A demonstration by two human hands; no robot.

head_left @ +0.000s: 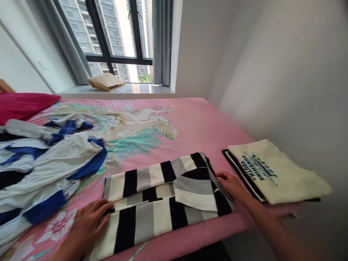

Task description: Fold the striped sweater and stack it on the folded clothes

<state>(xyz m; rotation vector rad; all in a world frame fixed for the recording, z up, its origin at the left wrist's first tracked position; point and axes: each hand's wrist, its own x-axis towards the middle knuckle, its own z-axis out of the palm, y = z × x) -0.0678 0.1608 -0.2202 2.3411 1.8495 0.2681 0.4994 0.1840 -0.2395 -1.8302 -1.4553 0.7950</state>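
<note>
A striped shirt (153, 219) in black, cream and grey lies partly folded near the front edge of the bed. Its long sides are turned inward, and a short sleeve (194, 190) rests on top toward the right end. My left hand (88, 221) holds the left end, thumb and fingers closed on the cloth. At the right end, my right hand (231, 184) pinches the shirt's edge between thumb and fingertips. Some of the fabric under both hands is hidden.
Folded garments, topped by a cream shirt (261, 174) with blue lettering, are stacked at the right bed corner. Loose white and blue clothes (51, 163) are heaped at left, near a red pillow (25, 105). A paper bag (106, 81) sits on the windowsill. A wall borders the right side.
</note>
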